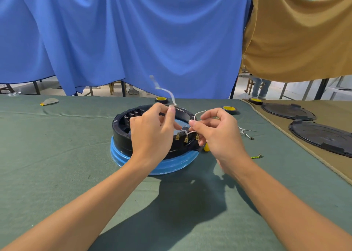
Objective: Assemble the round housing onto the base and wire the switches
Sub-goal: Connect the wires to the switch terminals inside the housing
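The black round housing (120,134) sits on the blue base (122,157) at the middle of the table, on a green cloth (57,155). Both hands work over its near right rim.

The left hand (150,134) pinches a white wire (169,93) between thumb and forefinger, and the wire's free end rises up and to the left above the housing. The right hand (219,134) pinches a second white wire (199,113) at its fingertips, the other fingers curled. Brass spade terminals (185,140) hang between the two hands, just above the rim. A row of switches (133,114) lines the housing's inner wall on the far left.

The widest bare cloth lies left of the housing and on the near side, under the forearms. The far table edge runs just behind the housing, where a yellow-cored tape roll (161,99) stands. The cloth's right border slants away to meet a tan cloth (333,106) carrying two black round covers (322,136). Loose wires (245,132) lie between the right hand and that border. A blue curtain (133,41) hangs behind the table.

Faint marks on the base's blue film may be lettering, but they are too blurred to read.
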Tool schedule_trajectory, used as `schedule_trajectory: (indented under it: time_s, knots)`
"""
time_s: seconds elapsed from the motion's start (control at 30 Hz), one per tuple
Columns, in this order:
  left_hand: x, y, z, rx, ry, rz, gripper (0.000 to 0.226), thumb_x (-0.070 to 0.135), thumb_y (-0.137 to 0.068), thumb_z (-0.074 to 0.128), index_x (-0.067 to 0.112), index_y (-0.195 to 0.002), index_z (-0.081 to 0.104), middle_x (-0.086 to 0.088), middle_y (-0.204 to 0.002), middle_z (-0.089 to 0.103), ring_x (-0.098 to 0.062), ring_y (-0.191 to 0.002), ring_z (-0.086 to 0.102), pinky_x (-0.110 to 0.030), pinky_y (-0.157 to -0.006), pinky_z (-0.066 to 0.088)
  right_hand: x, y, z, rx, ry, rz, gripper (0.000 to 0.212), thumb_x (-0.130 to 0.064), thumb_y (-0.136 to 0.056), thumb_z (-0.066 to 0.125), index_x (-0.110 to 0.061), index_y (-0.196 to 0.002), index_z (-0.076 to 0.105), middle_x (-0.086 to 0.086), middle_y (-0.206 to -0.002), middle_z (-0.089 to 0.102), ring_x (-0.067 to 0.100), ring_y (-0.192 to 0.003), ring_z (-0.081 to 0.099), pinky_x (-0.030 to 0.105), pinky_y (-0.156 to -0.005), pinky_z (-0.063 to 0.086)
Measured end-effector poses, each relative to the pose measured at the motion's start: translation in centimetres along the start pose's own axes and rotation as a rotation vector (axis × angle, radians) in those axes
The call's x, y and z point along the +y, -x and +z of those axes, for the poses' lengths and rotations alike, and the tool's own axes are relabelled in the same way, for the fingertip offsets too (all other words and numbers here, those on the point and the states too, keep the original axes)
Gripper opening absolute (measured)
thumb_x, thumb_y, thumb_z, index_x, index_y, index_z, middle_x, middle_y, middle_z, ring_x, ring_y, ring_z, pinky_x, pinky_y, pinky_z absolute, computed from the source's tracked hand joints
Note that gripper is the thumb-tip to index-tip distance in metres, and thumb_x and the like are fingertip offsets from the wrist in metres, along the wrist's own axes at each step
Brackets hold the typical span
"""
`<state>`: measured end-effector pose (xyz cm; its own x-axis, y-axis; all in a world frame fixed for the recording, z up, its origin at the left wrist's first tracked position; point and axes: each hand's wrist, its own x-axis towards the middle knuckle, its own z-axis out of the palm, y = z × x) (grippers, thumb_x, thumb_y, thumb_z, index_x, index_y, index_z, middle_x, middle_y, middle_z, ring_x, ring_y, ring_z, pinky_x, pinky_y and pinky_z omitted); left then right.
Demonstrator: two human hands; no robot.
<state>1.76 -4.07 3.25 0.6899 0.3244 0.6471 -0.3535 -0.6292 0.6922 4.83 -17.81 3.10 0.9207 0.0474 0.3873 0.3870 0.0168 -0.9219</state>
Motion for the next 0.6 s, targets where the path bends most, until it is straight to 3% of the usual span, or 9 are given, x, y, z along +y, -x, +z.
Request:
schedule_trajectory:
  time_s: [0.13,0.27,0.33,0.43,0.53,0.6]
  knots:
    - [-0.1,-0.8,-0.7,-0.242,-0.115,-0.013,0.033,0.040,-0.100,0.049,0.016,-0.088,0.070,0.005,-0.071,0.072,-0.021,-0.080,0.068,-0.045,-0.083,0.053,0.1,-0.1,-0.3,0.005,0.032,-0.071,0.022,-0.006,-0.084,0.071,-0.022,-0.088,0.057,0.008,-0.065,0.068,0.012,-0.046,0.049,0.023,-0.045,0.044]
    - [-0.6,-2.3,-1.6,-0.407,-0.069,-0.043,0.021,0.025,-0.099,0.055,0.017,-0.089,0.072,0.007,-0.072,0.074,-0.009,-0.070,0.068,-0.025,-0.070,0.052,0.3,-0.1,-0.2,-0.018,0.060,-0.091,0.020,-0.006,-0.087,0.067,-0.025,-0.084,0.069,0.001,-0.064,0.064,0.011,-0.047,0.048,0.026,-0.047,0.045]
    - [-0.9,-3.0,-2.0,-0.403,-0.026,-0.056,0.019,0.019,-0.099,0.056,0.014,-0.088,0.072,0.006,-0.073,0.075,-0.006,-0.063,0.067,-0.015,-0.061,0.049,0.3,-0.1,0.0,-0.016,0.141,-0.103,0.019,-0.008,-0.088,0.065,-0.025,-0.081,0.071,0.001,-0.070,0.066,0.007,-0.054,0.052,0.027,-0.053,0.046]
    - [-1.3,-3.9,-2.4,-0.344,0.031,-0.072,0.021,0.013,-0.099,0.055,0.012,-0.085,0.070,0.003,-0.072,0.074,-0.006,-0.060,0.066,-0.013,-0.060,0.047,0.2,-0.3,0.2,-0.029,0.499,-0.274,0.011,-0.018,-0.088,0.065,-0.027,-0.085,0.071,-0.005,-0.083,0.066,0.005,-0.071,0.054,0.019,-0.069,0.042]
    - [-1.5,-4.5,-2.8,-0.321,0.027,-0.049,0.021,0.014,-0.098,0.056,0.013,-0.083,0.069,0.004,-0.069,0.072,-0.005,-0.058,0.063,-0.014,-0.059,0.044,-0.8,-0.7,0.9,0.033,0.713,-0.524,0.015,-0.022,-0.089,0.065,-0.024,-0.103,0.070,-0.009,-0.104,0.058,0.014,-0.098,0.047,0.022,-0.082,0.039]
    - [-1.6,-4.9,-3.3,-0.349,0.002,-0.022,0.020,0.014,-0.098,0.056,0.012,-0.085,0.071,0.006,-0.067,0.071,-0.004,-0.058,0.061,-0.016,-0.064,0.045,-1.8,-1.7,1.5,-0.025,0.774,-0.627,0.027,-0.023,-0.090,0.064,-0.021,-0.117,0.066,-0.006,-0.119,0.055,0.017,-0.114,0.040,0.022,-0.095,0.033]
